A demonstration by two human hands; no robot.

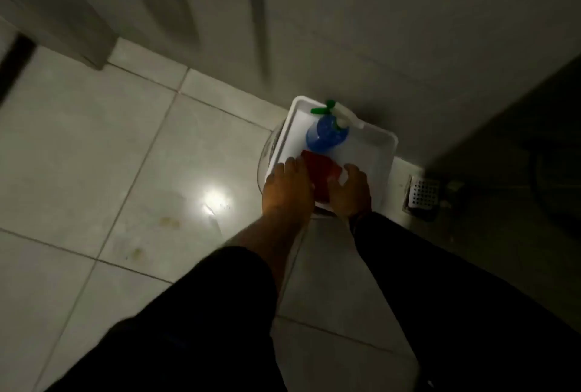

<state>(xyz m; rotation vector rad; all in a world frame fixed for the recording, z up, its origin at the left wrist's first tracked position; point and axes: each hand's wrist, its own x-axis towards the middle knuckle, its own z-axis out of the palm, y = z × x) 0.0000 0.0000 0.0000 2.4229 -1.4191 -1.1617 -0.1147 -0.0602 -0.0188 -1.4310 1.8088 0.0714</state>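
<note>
A white tray (382, 143) sits on top of a clear round container (267, 152) standing on the floor by the wall. On the tray's far side stands a blue spray bottle (327, 135) with a green and white trigger head. A red cloth-like thing (320, 171) lies on the near half of the tray. My left hand (287, 187) and my right hand (350, 190) rest on the tray's near part, one on each side of the red thing and touching it. Their fingers look stretched forward. The picture is dark and blurred, so the thumbs are hard to make out.
Pale floor tiles (125, 156) spread to the left, with a bright light reflection and a few stains. A white wall or door (345, 30) rises right behind the tray. A white perforated floor drain (423, 192) lies to the right, beside a dark object.
</note>
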